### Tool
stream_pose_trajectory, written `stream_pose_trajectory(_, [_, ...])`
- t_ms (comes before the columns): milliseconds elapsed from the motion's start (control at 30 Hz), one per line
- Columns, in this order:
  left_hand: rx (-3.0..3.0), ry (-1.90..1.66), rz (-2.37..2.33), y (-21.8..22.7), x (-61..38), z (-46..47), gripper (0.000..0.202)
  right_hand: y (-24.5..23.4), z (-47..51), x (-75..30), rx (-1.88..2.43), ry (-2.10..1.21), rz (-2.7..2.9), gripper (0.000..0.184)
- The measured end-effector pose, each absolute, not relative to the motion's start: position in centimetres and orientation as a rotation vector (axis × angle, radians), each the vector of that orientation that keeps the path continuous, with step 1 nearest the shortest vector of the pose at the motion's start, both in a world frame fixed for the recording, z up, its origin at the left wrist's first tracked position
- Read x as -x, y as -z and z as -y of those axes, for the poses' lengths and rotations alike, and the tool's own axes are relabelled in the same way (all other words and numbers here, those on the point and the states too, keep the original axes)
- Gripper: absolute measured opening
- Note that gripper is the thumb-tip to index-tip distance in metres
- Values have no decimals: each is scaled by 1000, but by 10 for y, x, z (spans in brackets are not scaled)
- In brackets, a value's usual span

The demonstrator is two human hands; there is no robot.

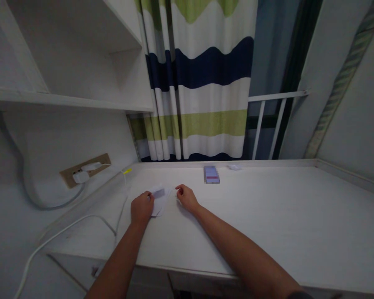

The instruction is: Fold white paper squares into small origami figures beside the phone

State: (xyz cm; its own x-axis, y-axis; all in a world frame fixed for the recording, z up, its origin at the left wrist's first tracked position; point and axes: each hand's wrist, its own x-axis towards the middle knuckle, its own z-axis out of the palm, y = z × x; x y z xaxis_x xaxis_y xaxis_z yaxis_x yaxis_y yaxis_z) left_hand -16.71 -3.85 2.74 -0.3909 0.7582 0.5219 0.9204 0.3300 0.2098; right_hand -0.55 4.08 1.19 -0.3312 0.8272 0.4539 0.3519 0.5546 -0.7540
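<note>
Nearest the camera, reaches with the right forearm (246, 246) from five o'clock over the white worktop (299, 216), curling the fingers of the right hand (187, 198), impossible to tell whether apart or together, at three o'clock of the white paper (160, 206). With the left hand (141, 207), clamps fingers on the paper's nine-o'clock edge. Shows a blurred phone-like device (211, 174) at two o'clock beyond.
</note>
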Motion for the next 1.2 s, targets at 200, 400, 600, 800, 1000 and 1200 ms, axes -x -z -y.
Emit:
stream_pose_trajectory(200, [1250,1464,1995,-44,169,34,30,-19,-40,-10,892,-675,1889,23])
stream_pose_trajectory(400, [1297,2479,1958,-65,124,8,39,-29,-48,-32,838,-824,1658,35])
stream_pose_trajectory(600, [1623,2820,1863,-69,49,-15,44,-46,-57,-91,858,-1009,1367,53])
stream_pose_trajectory(800, [1835,2797,1824,-57,-1,-26,38,-51,-54,-162,806,-1119,1420,26])
stream_pose_trajectory(1000, [1886,2785,1840,-36,-17,-23,37,-29,-54,-191,850,-1124,1474,30])
stream_pose_trajectory(1200, [2148,2695,2045,-23,-13,-23,42,-22,-51,-190,865,-1190,1495,31])
